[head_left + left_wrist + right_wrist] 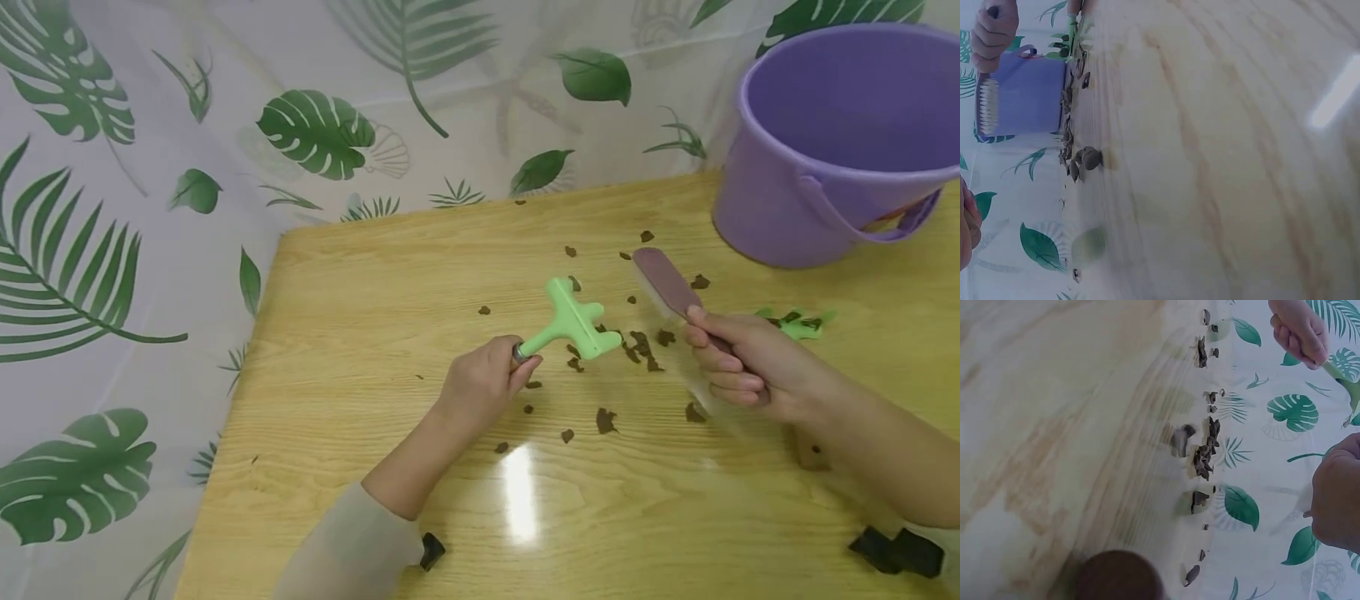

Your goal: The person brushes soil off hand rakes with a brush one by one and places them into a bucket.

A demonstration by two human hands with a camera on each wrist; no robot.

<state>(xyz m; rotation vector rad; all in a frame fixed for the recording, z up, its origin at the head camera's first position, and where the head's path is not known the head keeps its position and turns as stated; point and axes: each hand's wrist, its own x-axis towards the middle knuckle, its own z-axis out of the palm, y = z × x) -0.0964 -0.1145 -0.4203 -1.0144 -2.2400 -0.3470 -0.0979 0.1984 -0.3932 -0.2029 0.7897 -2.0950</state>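
My left hand (pixel 483 379) grips a small light-green hand rake (pixel 576 321) by its handle, its prongs held over the table toward the right. In my right hand (pixel 765 362) is a brush (pixel 666 279) with a flat brown back. White bristles (pixel 988 109) show along one side of it in the left wrist view. Both tools are raised above the wooden table (pixel 360 333). Dark brown flakes (pixel 641 346) lie scattered beneath and around them, with a small cluster between the two hands. The rake's grip is mostly covered by the left fingers.
A purple bucket (pixel 787 192) with a handle stands at the back right. Near it lies another green tool (pixel 802 325) with brown flakes on it, partly hidden by the right arm. A round brown end (pixel 1119 575) shows low in the right wrist view. Leaf-patterned cloth (pixel 450 100) hangs behind.
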